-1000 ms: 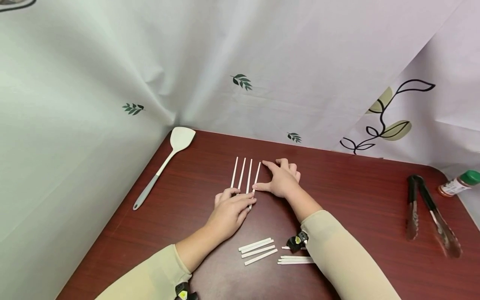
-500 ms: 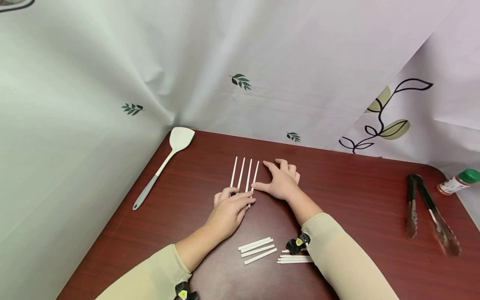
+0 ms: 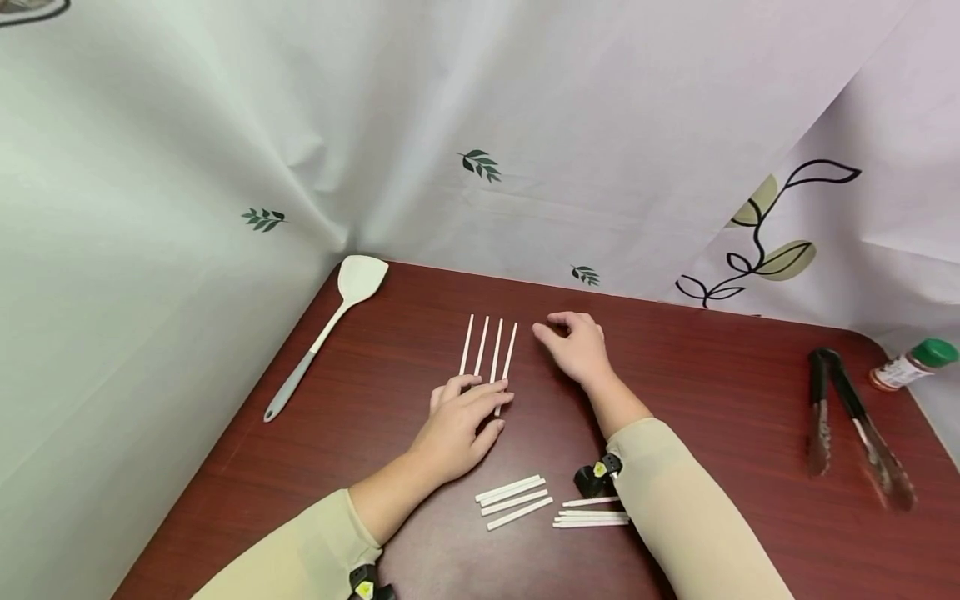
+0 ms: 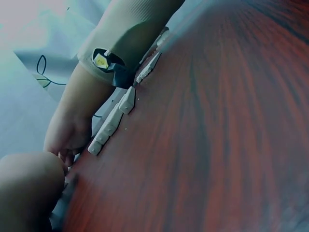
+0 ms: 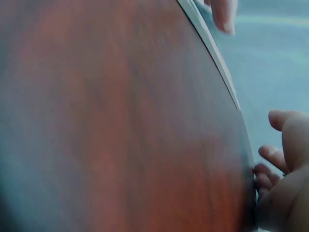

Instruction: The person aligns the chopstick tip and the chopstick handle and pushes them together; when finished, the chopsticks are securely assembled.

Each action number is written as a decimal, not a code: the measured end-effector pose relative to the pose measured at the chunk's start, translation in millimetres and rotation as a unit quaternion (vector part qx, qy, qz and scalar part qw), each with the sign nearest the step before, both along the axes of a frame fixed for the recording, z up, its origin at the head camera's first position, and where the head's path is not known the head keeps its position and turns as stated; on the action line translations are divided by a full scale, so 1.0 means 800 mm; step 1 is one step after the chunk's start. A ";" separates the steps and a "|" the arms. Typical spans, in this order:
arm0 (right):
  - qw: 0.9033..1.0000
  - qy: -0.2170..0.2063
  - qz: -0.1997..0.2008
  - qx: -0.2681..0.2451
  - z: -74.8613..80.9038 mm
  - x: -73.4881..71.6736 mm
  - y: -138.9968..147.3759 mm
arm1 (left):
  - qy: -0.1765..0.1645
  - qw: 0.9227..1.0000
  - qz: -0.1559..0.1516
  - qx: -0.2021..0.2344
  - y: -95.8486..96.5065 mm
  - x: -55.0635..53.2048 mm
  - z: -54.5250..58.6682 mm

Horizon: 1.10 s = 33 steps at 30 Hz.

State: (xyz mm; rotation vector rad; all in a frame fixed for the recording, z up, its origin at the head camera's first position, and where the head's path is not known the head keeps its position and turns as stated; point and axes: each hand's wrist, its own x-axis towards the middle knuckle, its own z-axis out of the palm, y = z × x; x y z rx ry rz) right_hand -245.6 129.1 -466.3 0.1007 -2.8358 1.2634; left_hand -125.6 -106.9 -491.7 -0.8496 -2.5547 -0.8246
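Several thin white sticks stand in a row of parallel lines at mid-table, the rightmost stick (image 3: 512, 346) among them. My left hand (image 3: 453, 433) lies over their near ends, fingers extended across them and hiding parts of them. To the right of the row is my right hand (image 3: 579, 350), apart from the sticks, its fingers loosely bent with nothing between them. The right wrist view shows the right hand (image 5: 285, 179) beyond a white stick (image 5: 212, 46), with a left fingertip (image 5: 224, 17) above.
Nearer my body lie two loose groups of white sticks, a left group (image 3: 519, 513) and a right group (image 3: 588, 518) partly under the right sleeve. A white spatula (image 3: 330, 329) with a grey handle is on the left. Tongs (image 3: 855, 417) and a green-capped bottle (image 3: 911, 364) are at the right.
The right thumb has left the rightmost stick and the hand has drawn away to the right. That stick shifted slightly left earlier. The left thumb has spread away from the stick's near end.
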 end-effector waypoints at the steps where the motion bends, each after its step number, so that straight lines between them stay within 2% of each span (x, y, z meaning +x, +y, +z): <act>1: 1.000 0.000 -0.007 -0.018 0.000 -0.003 0.005 | -0.001 1.000 -0.004 0.002 0.000 0.000 0.000; 7: 0.994 -0.022 -0.002 -0.106 -0.003 -0.008 0.046 | 0.002 0.999 -0.027 0.018 0.001 0.001 0.000; 8: 0.991 -0.021 0.004 -0.132 -0.005 -0.007 0.054 | 0.004 0.999 -0.030 0.021 0.001 0.001 -0.001; 9: 0.982 -0.022 0.014 -0.186 -0.007 -0.006 0.063 | 0.005 0.999 -0.034 0.024 0.001 0.001 -0.001; 10: 0.968 -0.023 0.024 -0.250 -0.009 -0.004 0.073 | 0.007 0.999 -0.036 0.025 0.002 0.001 -0.001; 11: 0.945 -0.026 0.033 -0.324 -0.011 -0.001 0.083 | 0.008 0.999 -0.040 0.027 0.003 0.001 -0.002; 12: 0.914 -0.028 0.045 -0.402 -0.013 0.002 0.094 | 0.008 0.999 -0.043 0.029 0.005 0.001 -0.002; 14: 0.836 -0.029 0.070 -0.543 -0.017 0.011 0.114 | 0.010 0.998 -0.049 0.029 0.008 -0.001 -0.003; 15: 0.799 -0.028 0.082 -0.596 -0.017 0.016 0.123 | 0.009 0.998 -0.052 0.028 0.010 -0.001 -0.003; 16: 0.776 -0.025 0.090 -0.624 -0.018 0.021 0.130 | 0.009 0.998 -0.055 0.027 0.011 -0.001 -0.003; 17: 0.762 -0.022 0.100 -0.639 -0.018 0.026 0.136 | 0.007 0.998 -0.057 0.027 0.012 -0.001 -0.003; 18: 0.757 -0.020 0.109 -0.644 -0.018 0.032 0.140 | 0.008 0.998 -0.058 0.027 0.012 -0.001 -0.003; 19: 0.760 -0.017 0.114 -0.640 -0.018 0.038 0.142 | 0.007 0.998 -0.059 0.026 0.012 0.000 -0.002; 21: 0.779 -0.007 0.119 -0.615 -0.018 0.050 0.142 | 0.006 0.998 -0.061 0.025 0.011 0.002 -0.001; 24: 0.817 0.013 0.102 -0.568 -0.019 0.065 0.135 | 0.012 0.998 -0.064 0.024 0.008 0.005 -0.001; 25: 0.832 0.023 0.092 -0.547 -0.019 0.070 0.132 | 0.015 0.997 -0.067 0.024 0.008 0.005 0.000; 26: 0.851 0.037 0.083 -0.517 -0.020 0.074 0.130 | 0.021 0.997 -0.070 0.024 0.007 0.005 0.000; 29: 0.924 0.087 0.074 -0.365 -0.022 0.087 0.122 | 0.044 0.995 -0.084 0.029 0.004 0.005 0.001; 30: 0.944 0.109 0.079 -0.302 -0.023 0.091 0.120 | 0.053 0.994 -0.090 0.031 0.004 0.005 0.001; 31: 0.958 0.134 0.086 -0.240 -0.024 0.095 0.118 | 0.063 0.993 -0.096 0.032 0.003 0.004 0.001; 32: 0.965 0.157 0.096 -0.185 -0.025 0.098 0.116 | 0.073 0.992 -0.100 0.034 0.003 0.004 0.001; 33: 0.968 0.177 0.107 -0.139 -0.025 0.101 0.114 | 0.081 0.991 -0.105 0.036 0.002 0.003 0.001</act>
